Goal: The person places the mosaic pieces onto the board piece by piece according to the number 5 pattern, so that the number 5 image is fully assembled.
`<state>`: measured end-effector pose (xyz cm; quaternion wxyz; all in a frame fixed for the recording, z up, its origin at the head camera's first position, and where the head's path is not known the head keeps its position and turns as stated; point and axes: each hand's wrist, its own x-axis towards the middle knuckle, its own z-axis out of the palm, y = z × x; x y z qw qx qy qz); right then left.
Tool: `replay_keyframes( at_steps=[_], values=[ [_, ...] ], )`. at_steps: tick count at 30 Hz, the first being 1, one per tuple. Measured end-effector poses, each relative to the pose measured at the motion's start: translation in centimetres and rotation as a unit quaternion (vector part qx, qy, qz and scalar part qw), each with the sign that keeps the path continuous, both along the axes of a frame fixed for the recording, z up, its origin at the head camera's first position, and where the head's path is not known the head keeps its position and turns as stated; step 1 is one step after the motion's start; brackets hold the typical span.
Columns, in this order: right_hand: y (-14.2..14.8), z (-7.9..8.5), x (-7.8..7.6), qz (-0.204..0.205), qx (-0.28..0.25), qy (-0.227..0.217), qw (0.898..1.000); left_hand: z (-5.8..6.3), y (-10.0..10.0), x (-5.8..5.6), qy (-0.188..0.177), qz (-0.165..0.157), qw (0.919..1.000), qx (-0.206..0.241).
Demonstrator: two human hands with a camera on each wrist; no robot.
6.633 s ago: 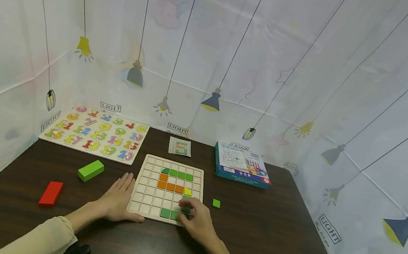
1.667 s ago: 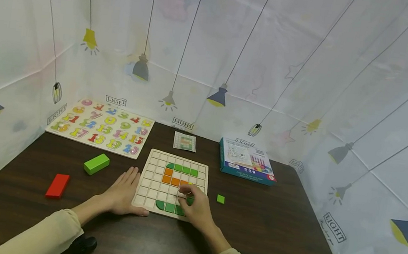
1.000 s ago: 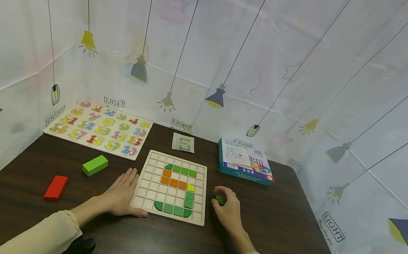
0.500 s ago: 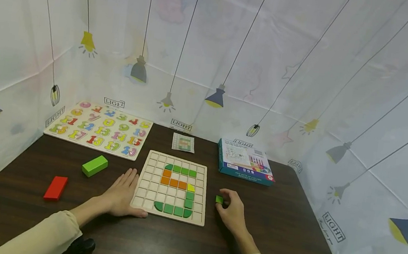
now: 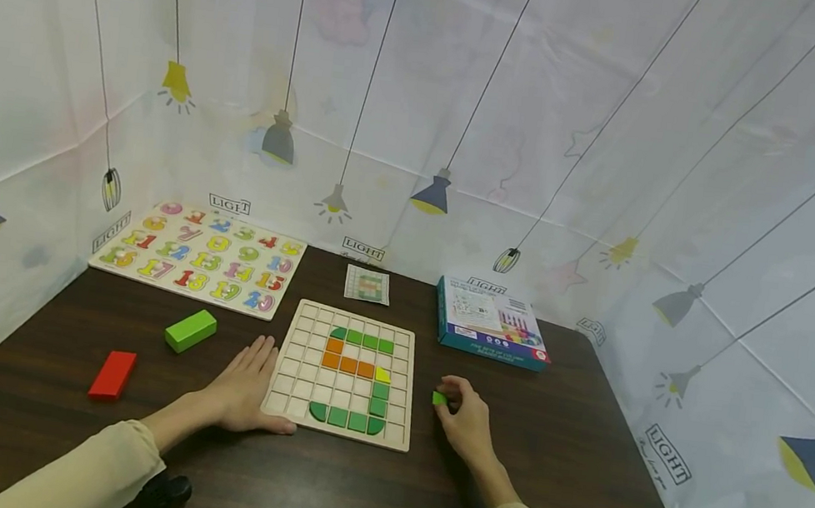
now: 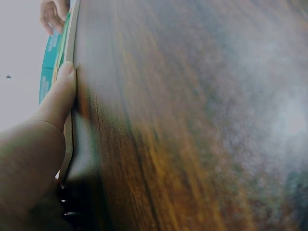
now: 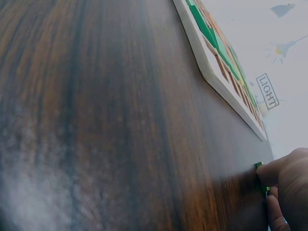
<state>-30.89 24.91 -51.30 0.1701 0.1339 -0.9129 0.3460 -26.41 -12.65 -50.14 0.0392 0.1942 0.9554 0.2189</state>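
My right hand (image 5: pixel 466 416) pinches a small light-green square tile (image 5: pixel 439 398) between thumb and fingers, right of the wooden grid board (image 5: pixel 398 433). In the right wrist view the tile (image 7: pixel 259 165) shows as a thin green edge at the thumb tip. Flat beside the board's left edge lies my left hand (image 5: pixel 241 386), fingers straight, its thumb along the near-left corner; the left wrist view shows that thumb (image 6: pixel 62 91) against the board's rim. Green, orange and yellow tiles (image 5: pixel 348 365) form a curving row of shapes in the board's cells.
A patterned card (image 5: pixel 367 285) lies behind the board. At the back right stands a teal box (image 5: pixel 493 327), and a number puzzle board (image 5: pixel 199 257) is at the back left. A green block (image 5: pixel 191 332) and a red block (image 5: pixel 112 375) lie left of my left hand.
My right hand has left the board, where a dark-green rounded tile now sits at each end of the bottom row, and has taken hold of the light-green tile. The left hand stays put.
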Motion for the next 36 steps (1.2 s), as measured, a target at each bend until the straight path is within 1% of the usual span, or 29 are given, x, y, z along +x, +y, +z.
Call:
replay_keyframes(
  at_steps=[5,12,16,24,30,32,36],
  values=[
    [-0.2,0.0,0.0,-0.005,-0.003,-0.006,1.0,-0.1,-0.1,0.0,0.001,-0.001,1.0,-0.003],
    [-0.9,0.4,-0.1,-0.001,-0.009,0.007,1.0,0.0,-0.1,0.0,-0.001,-0.001,1.0,-0.003],
    [-2.1,0.7,-0.1,0.019,-0.014,0.021,1.0,-0.1,-0.1,-0.1,-0.002,0.0,1.0,-0.004],
    [-5.5,1.1,0.2,0.067,-0.012,0.019,0.997,-0.2,-0.1,-0.1,-0.004,0.002,1.0,-0.009],
    [-8.1,0.9,0.3,0.125,-0.022,0.041,0.991,0.0,-0.1,-0.1,-0.002,0.001,1.0,-0.009],
    [-8.9,0.8,0.4,0.14,-0.028,0.042,0.989,0.0,-0.1,-0.1,-0.002,0.001,1.0,-0.007],
    [-10.4,0.7,0.6,0.155,-0.031,0.03,0.987,-0.1,-0.1,-0.2,-0.001,-0.003,1.0,-0.005]
  ],
)
